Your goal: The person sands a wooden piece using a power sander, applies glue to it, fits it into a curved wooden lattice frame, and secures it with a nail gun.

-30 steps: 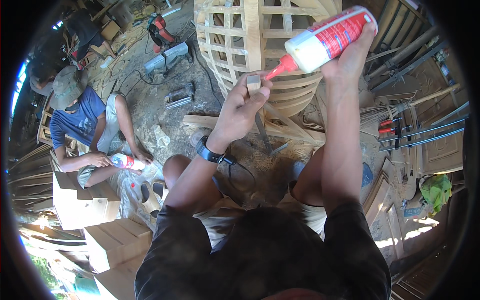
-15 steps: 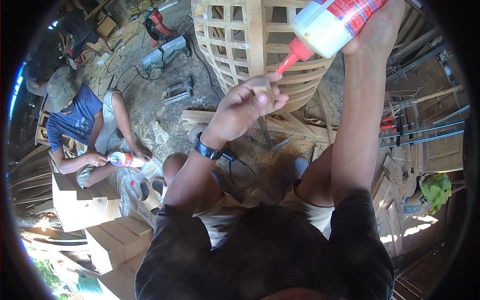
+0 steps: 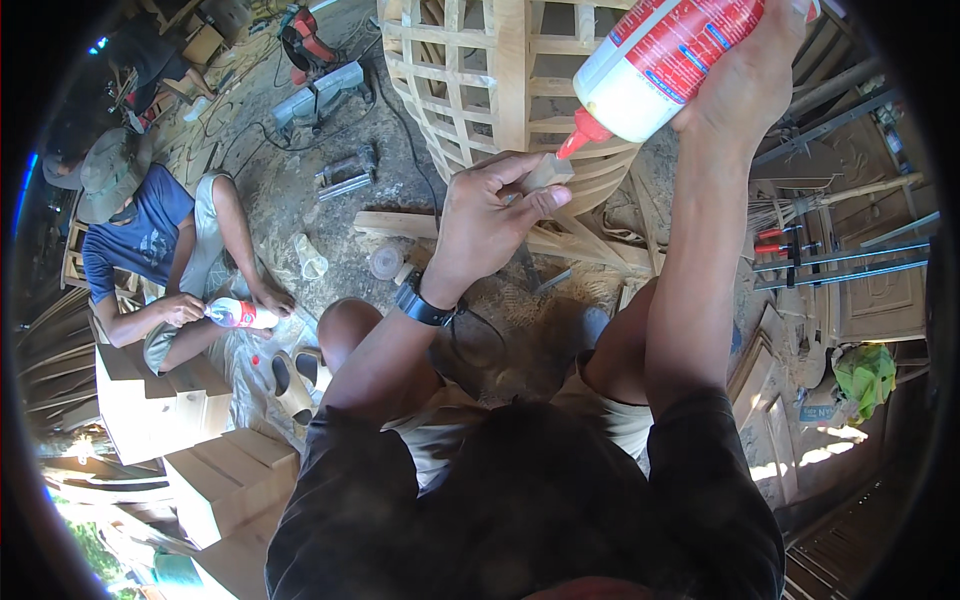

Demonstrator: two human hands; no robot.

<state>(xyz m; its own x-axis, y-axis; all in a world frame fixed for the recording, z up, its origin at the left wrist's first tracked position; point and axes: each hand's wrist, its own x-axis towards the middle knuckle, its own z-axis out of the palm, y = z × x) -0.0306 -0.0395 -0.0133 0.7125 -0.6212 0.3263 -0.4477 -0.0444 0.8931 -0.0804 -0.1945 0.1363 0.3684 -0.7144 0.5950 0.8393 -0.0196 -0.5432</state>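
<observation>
Our left hand (image 3: 490,215) is closed on a small wooden block (image 3: 548,172), pinched between thumb and fingertips and held up in front of the curved wooden lattice frame (image 3: 500,80). Our right hand (image 3: 745,75) is wrapped around a white glue bottle (image 3: 665,60), tilted with its red nozzle just above the block. We judge the block light and stiff, easy to hold by its side faces so the top stays free. The bottle looks soft-walled and gives under a squeeze, so we grip it at the middle.
</observation>
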